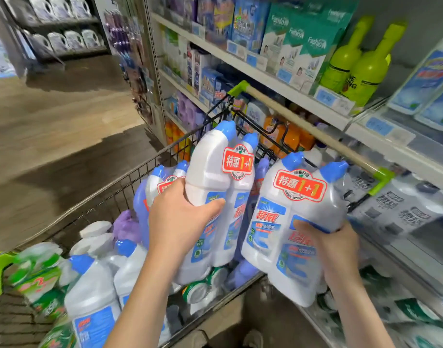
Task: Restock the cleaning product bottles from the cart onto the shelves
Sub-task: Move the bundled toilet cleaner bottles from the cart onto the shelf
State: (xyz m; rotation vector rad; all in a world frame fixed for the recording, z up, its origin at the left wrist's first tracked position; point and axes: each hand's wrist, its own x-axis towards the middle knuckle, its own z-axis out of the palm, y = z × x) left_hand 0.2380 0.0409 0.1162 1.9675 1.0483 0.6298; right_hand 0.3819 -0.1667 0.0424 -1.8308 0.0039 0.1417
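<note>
Raised by the black wire cart [110, 197]: 2 shrink-wrapped twin-packs of white plastic bottles w/ blue caps, i.e. left twin-pack [210, 177] + right twin-pack [285, 237], 4 bottles total. Inside cart, far end: a third twin-pack [155, 187]. On shelf [290, 94] above cart: 2 lime-green plastic bottles [366, 71].

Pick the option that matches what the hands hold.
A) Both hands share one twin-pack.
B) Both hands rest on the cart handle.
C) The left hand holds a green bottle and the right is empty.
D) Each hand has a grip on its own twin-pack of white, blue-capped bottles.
D: the left hand grips the left twin-pack over the cart, and the right hand grips the right twin-pack.
</note>
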